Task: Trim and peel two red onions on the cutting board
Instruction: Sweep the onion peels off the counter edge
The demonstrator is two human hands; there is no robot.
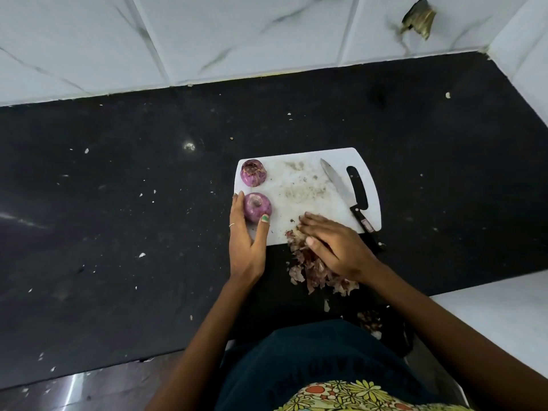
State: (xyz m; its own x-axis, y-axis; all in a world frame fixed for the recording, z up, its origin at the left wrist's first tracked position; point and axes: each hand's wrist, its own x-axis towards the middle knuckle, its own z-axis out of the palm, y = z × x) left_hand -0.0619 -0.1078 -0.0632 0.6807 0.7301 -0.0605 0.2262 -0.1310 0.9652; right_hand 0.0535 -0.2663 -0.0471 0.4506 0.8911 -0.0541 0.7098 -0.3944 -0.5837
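Observation:
Two peeled red onions stand on the white cutting board (308, 185). One onion (253, 172) is at the board's far left corner, apart from my hands. The nearer onion (257, 206) sits at the left edge, and my left hand (247, 237) cups it between fingers and thumb. My right hand (333, 247) lies flat, palm down, over the board's near edge, resting on a heap of dry onion skins (314, 269) that spills off the board onto the counter. A knife (345, 194) with a black handle lies on the board's right side, untouched.
The board rests on a black speckled counter (118, 218) strewn with small white scraps. A white tiled wall (237, 40) runs along the back. More skins lie in a dark container (382, 327) below the counter's front edge.

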